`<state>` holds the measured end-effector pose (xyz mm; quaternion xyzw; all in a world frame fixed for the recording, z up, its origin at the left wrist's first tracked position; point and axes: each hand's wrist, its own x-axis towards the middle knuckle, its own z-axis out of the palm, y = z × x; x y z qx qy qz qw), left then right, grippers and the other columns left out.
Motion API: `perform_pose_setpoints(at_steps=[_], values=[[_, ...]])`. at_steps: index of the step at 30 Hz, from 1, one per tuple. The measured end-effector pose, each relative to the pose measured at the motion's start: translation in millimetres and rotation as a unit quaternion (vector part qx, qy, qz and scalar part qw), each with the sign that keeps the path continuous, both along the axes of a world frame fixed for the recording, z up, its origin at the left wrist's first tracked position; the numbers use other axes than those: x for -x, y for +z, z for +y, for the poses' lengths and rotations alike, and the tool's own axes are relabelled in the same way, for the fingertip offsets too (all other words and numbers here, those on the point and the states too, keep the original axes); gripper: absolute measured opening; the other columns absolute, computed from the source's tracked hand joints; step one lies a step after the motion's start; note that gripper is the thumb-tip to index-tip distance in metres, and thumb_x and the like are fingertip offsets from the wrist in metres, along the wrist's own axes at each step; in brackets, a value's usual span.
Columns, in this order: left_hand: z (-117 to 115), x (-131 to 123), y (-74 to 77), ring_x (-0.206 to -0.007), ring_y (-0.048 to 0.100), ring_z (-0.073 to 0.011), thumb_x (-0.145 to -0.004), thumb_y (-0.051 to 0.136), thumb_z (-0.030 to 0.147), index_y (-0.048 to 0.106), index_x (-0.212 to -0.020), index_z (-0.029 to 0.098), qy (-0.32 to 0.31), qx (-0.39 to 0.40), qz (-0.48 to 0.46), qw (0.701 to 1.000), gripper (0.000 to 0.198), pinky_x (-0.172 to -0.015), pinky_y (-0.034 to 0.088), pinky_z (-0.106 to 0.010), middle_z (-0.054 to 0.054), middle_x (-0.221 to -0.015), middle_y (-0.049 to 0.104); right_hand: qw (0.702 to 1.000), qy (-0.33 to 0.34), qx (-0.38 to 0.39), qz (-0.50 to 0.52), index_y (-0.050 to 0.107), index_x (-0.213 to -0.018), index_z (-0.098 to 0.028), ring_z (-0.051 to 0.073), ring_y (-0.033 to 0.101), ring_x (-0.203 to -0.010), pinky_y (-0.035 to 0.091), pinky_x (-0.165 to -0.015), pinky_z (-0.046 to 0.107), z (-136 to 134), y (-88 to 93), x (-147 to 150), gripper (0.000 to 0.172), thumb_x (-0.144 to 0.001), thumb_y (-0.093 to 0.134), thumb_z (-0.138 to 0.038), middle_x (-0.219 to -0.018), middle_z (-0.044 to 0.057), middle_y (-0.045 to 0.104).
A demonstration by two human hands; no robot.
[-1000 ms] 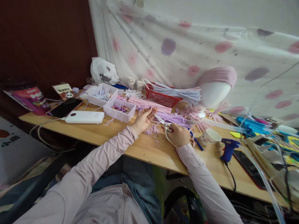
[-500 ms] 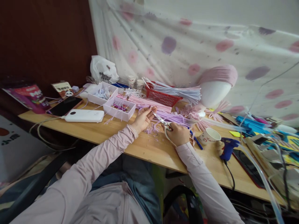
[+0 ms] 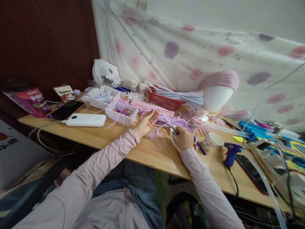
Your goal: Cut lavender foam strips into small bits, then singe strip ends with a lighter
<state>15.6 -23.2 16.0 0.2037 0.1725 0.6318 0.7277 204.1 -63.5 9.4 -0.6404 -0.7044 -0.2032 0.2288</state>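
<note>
My right hand (image 3: pixel 182 138) grips a pair of scissors (image 3: pixel 169 124) with white handles, blades pointing up and left over a heap of purple pipe cleaners (image 3: pixel 176 121). My left hand (image 3: pixel 145 121) lies palm up just left of the blades, fingers curled in a pinch; what they pinch is too small to name. Purple fluff trimmings (image 3: pixel 152 134) lie on the wooden table (image 3: pixel 133 149) between the two hands.
Two white trays (image 3: pixel 122 112) and a white power bank (image 3: pixel 85 120) sit left, with a phone (image 3: pixel 65 109). A red basket (image 3: pixel 164 101) holds pale pipe cleaners. A paper cup (image 3: pixel 213 140), blue glue gun (image 3: pixel 230 154) and a foam head (image 3: pixel 218 92) stand right.
The scissors have pulled a little right, away from my left fingers, and the blades now point more upward. My left hand has stayed in place.
</note>
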Motion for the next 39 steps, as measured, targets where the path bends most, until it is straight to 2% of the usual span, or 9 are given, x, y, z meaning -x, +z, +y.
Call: perform_pose_setpoints(at_steps=[5, 12, 16, 20, 23, 28, 32, 37, 39], values=[[0, 0, 0.7, -0.083, 0.069, -0.0129, -0.081, 0.054, 0.008, 0.062, -0.078, 0.014, 0.007, -0.007, 0.011, 1.000, 0.010, -0.092, 0.047, -0.033, -0.005, -0.085, 0.073, 0.999, 0.023, 0.012, 0.045, 0.051, -0.058, -0.020, 0.012, 0.042, -0.048, 0.019, -0.050, 0.024, -2, 5.9, -2, 0.038, -0.075, 0.049, -0.053, -0.053, 0.003, 0.056], [0, 1, 0.5, -0.083, 0.068, -0.0147, -0.079, 0.057, 0.009, 0.062, -0.079, 0.014, 0.007, -0.014, 0.031, 0.999, 0.007, -0.092, 0.047, -0.036, -0.006, -0.086, 0.072, 0.997, 0.049, 0.033, 0.046, 0.052, -0.057, -0.019, 0.012, 0.041, -0.047, 0.020, -0.050, 0.024, -5, 8.5, 2, 0.042, -0.075, 0.047, -0.057, -0.052, 0.003, 0.055], [-1, 2, 4.5, -0.074, 0.067, -0.0125, -0.074, 0.064, 0.013, 0.062, -0.078, 0.013, 0.035, -0.037, 0.059, 0.997, 0.005, -0.082, 0.051, -0.031, -0.003, -0.077, 0.071, 0.997, 0.036, 0.038, 0.053, 0.054, -0.059, -0.020, 0.013, 0.044, -0.049, 0.021, -0.050, 0.024, -3, 6.6, 0, 0.042, -0.076, 0.046, -0.058, -0.055, 0.004, 0.058], [-8, 4, 9.0, -0.063, 0.063, -0.0094, -0.065, 0.073, 0.023, 0.060, -0.075, 0.013, 0.089, -0.092, 0.140, 0.982, 0.019, -0.071, 0.052, -0.026, 0.000, -0.067, 0.066, 0.997, 0.034, 0.050, 0.056, 0.055, -0.060, -0.020, 0.014, 0.047, -0.050, 0.021, -0.051, 0.025, -1, 4.6, -4, 0.040, -0.077, 0.046, -0.055, -0.058, 0.005, 0.060], [-15, 10, 6.4, -0.058, 0.061, -0.0086, -0.062, 0.075, 0.029, 0.059, -0.073, 0.013, 0.105, -0.085, 0.191, 0.972, 0.025, -0.064, 0.051, -0.023, 0.000, -0.064, 0.065, 0.996, 0.040, 0.066, 0.051, 0.055, -0.061, -0.020, 0.015, 0.049, -0.050, 0.020, -0.051, 0.026, 0, 3.0, -4, 0.039, -0.079, 0.044, -0.054, -0.058, 0.005, 0.061], [-38, 35, 8.7, -0.055, 0.059, -0.0088, -0.055, 0.078, 0.029, 0.060, -0.072, 0.013, 0.084, -0.038, 0.252, 0.963, 0.030, -0.058, 0.050, -0.022, -0.001, -0.061, 0.065, 0.994, 0.048, 0.076, 0.060, 0.057, -0.064, -0.021, 0.016, 0.053, -0.052, 0.021, -0.051, 0.026, -2, 6.3, -2, 0.040, -0.080, 0.043, -0.055, -0.060, 0.005, 0.062], [-57, 56, 21.2, -0.051, 0.057, -0.0082, -0.054, 0.078, 0.032, 0.062, -0.073, 0.012, 0.088, -0.031, 0.331, 0.939, 0.032, -0.054, 0.049, -0.021, 0.000, -0.058, 0.064, 0.992, 0.047, 0.093, 0.070, 0.058, -0.066, -0.021, 0.017, 0.055, -0.054, 0.020, -0.051, 0.026, -2, 8.3, -1, 0.040, -0.080, 0.044, -0.056, -0.064, 0.006, 0.064], [-73, 74, 29.4, -0.052, 0.059, -0.0098, -0.057, 0.075, 0.035, 0.064, -0.075, 0.011, 0.079, -0.033, 0.451, 0.888, 0.031, -0.056, 0.050, -0.022, -0.003, -0.060, 0.065, 0.990, 0.055, 0.108, 0.077, 0.058, -0.067, -0.020, 0.018, 0.057, -0.059, 0.020, -0.052, 0.026, -2, 8.6, 0, 0.038, -0.081, 0.043, -0.053, -0.066, 0.006, 0.065], [-77, 85, 31.3, -0.049, 0.057, -0.0099, -0.057, 0.074, 0.037, 0.064, -0.076, 0.011, 0.085, -0.019, 0.493, 0.866, 0.033, -0.052, 0.049, -0.023, -0.002, -0.058, 0.064, 0.989, 0.054, 0.112, 0.078, 0.058, -0.068, -0.020, 0.018, 0.058, -0.060, 0.021, -0.053, 0.027, -3, 10.2, 1, 0.037, -0.081, 0.044, -0.052, -0.068, 0.007, 0.066]])
